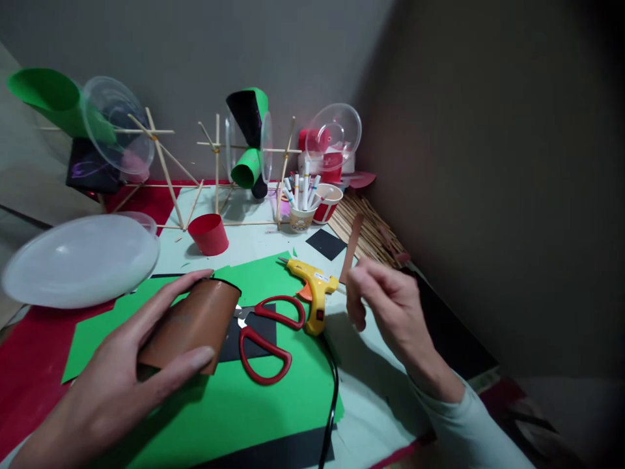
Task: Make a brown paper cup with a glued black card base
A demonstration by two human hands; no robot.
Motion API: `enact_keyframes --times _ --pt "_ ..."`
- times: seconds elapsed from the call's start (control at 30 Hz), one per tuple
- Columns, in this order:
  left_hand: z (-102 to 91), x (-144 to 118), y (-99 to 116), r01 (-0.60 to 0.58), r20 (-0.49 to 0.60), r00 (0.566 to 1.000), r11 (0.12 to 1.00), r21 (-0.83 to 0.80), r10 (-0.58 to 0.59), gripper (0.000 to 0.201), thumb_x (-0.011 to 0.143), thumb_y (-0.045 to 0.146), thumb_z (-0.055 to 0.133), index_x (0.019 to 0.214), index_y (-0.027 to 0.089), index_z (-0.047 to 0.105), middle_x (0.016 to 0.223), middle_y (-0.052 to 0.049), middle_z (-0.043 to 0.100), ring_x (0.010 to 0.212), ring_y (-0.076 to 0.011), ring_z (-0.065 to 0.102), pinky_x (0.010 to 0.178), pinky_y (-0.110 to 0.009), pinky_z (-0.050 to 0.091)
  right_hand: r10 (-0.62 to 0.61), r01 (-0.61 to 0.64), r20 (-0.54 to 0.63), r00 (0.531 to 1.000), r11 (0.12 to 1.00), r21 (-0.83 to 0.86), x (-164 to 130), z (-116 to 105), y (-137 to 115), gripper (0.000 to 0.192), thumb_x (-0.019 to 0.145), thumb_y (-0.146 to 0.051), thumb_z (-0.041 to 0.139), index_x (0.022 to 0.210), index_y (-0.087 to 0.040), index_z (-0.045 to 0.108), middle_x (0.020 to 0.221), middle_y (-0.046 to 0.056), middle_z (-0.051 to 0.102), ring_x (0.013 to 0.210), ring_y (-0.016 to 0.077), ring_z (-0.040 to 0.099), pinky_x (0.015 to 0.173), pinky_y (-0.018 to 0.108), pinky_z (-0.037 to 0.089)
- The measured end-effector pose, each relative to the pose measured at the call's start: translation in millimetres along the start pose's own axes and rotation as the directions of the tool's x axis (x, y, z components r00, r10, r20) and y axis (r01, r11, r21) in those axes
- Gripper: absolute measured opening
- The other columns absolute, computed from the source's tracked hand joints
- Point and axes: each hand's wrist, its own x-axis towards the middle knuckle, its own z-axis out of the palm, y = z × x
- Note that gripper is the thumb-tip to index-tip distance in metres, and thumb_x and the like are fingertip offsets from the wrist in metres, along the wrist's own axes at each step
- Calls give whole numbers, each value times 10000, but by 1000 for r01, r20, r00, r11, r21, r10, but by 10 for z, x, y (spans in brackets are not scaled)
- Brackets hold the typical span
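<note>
My left hand (127,365) grips a brown paper cup-shaped roll (193,322) lying on its side over a green paper sheet (234,410). My right hand (390,303) hovers to the right and pinches a narrow brown paper strip (352,244) that stands up from the fingers. Between the hands lie red-handled scissors (266,342) and a yellow glue gun (315,290) with a black cord (332,404) running toward me.
A red cup (209,233), a cup of markers (301,205), stick frames carrying green and black cones with clear lids (249,140), a white plate (81,260) and a bundle of sticks (371,228) stand behind. Walls close the back and right.
</note>
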Motion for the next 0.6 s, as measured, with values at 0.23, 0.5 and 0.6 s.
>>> enact_keyframes --times 0.23,0.5,0.6 --pt "-10 -23 66 -117 -33 992 990 76 120 769 770 515 791 1473 419 496 1616 36 440 1520 -417 291 1235 -447 261 221 -46 188 957 754 -655 -25 177 220 353 926 -532 575 1025 -198 516 629 51 677 488 281 634 471 273 255" --pt "16 -122 19 -345 -121 898 849 401 422 681 912 481 644 1518 405 342 1588 0 470 1457 -288 449 1185 -451 417 340 -113 206 918 720 -685 -86 289 271 310 956 -439 368 1182 -228 393 778 64 711 653 304 701 578 334 405" --pt "29 -157 39 -395 -144 852 799 454 503 671 926 463 619 1527 382 332 1574 4 483 1447 -245 464 1190 -392 420 379 -168 175 909 716 -677 -111 299 281 274 920 -455 390 1099 -249 399 758 42 684 631 278 670 576 336 409"
